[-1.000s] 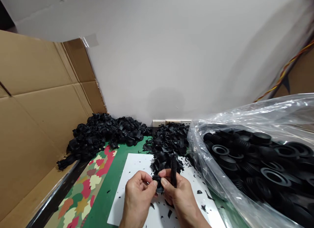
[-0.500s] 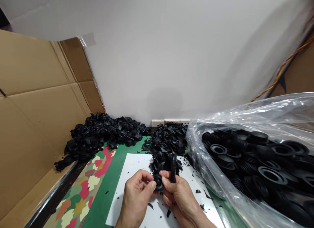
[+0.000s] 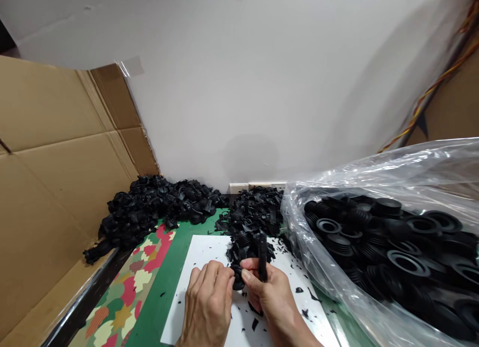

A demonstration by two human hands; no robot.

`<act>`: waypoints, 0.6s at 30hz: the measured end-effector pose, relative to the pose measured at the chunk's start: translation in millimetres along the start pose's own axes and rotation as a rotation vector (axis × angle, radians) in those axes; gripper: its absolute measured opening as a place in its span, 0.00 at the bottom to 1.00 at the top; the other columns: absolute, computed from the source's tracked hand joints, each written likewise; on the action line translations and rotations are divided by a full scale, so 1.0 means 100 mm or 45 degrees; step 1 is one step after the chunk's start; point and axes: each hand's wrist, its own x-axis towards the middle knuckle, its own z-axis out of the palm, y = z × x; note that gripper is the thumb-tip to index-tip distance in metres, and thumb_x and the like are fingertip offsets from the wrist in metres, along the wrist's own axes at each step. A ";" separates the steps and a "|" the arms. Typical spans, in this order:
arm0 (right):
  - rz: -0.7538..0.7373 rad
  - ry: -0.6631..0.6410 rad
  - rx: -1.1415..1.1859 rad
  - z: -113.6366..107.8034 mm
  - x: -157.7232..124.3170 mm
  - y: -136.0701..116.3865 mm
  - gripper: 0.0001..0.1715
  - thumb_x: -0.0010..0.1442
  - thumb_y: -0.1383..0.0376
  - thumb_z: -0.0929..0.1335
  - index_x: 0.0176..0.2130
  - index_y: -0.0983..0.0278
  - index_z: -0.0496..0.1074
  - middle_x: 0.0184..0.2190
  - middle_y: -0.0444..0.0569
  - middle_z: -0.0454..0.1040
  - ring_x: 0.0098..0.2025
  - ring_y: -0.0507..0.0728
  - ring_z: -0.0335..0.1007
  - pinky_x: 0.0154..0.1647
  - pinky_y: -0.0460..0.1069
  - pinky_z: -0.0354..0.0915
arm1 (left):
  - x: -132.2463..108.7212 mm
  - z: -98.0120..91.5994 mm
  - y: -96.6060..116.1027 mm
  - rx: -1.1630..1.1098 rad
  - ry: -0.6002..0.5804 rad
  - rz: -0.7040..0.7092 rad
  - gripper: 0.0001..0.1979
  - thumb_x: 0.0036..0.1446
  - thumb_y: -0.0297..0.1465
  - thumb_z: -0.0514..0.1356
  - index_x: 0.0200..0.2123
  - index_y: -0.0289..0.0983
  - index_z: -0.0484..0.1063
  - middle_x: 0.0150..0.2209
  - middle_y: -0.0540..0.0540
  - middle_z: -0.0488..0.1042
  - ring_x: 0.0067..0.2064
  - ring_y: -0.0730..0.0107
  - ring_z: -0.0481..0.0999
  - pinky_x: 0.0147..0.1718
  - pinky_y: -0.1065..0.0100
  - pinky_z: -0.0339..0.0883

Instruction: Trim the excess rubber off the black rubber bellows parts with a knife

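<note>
Between my two hands, low over a white sheet [image 3: 189, 282], is a small round black rubber part [image 3: 238, 282] with a ringed shape. My left hand [image 3: 210, 297] is closed at its left side, back of the hand up, its fingertips partly hidden. My right hand [image 3: 271, 292] pinches the part's right edge with thumb and forefinger. A dark stick-like tool [image 3: 262, 255] stands upright out of the same right hand; its lower end is hidden. Just beyond the hands lie black ribbed rubber parts and scraps [image 3: 243, 242].
A clear plastic bag [image 3: 299, 227] at the right holds many black ribbed rubber pieces [image 3: 407, 262]. Black rubber heaps [image 3: 168, 202] lie at the back left, by a cardboard sheet [image 3: 67, 177]. A green surface [image 3: 157, 297], patterned strip [image 3: 127, 292] and small scraps surround the white sheet.
My left hand has turned over so that its back faces up, and its fingers have curled in at the part. My right hand stays almost in place with the tool.
</note>
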 end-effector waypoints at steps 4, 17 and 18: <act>-0.095 0.020 -0.118 0.01 -0.02 -0.01 0.16 0.33 0.63 0.74 0.27 0.66 0.74 0.11 0.35 0.59 0.13 0.45 0.47 0.15 0.44 0.44 | 0.03 0.01 0.03 0.076 0.002 0.061 0.14 0.57 0.17 0.48 0.26 0.37 0.68 0.23 0.47 0.69 0.24 0.64 0.66 0.25 0.65 0.55; -0.083 0.021 -0.174 0.07 -0.11 -0.16 0.18 0.33 0.61 0.75 0.27 0.66 0.74 0.12 0.37 0.62 0.13 0.46 0.48 0.15 0.44 0.45 | 0.04 0.03 0.07 0.014 -0.025 -0.024 0.11 0.54 0.18 0.48 0.25 0.38 0.62 0.23 0.47 0.66 0.24 0.64 0.65 0.23 0.66 0.58; -0.046 0.007 -0.140 0.06 -0.09 -0.14 0.20 0.32 0.60 0.76 0.27 0.66 0.73 0.11 0.35 0.60 0.12 0.44 0.45 0.14 0.44 0.43 | 0.03 0.03 0.06 -0.100 -0.044 -0.109 0.11 0.56 0.20 0.48 0.26 0.39 0.61 0.24 0.48 0.66 0.25 0.65 0.66 0.24 0.66 0.59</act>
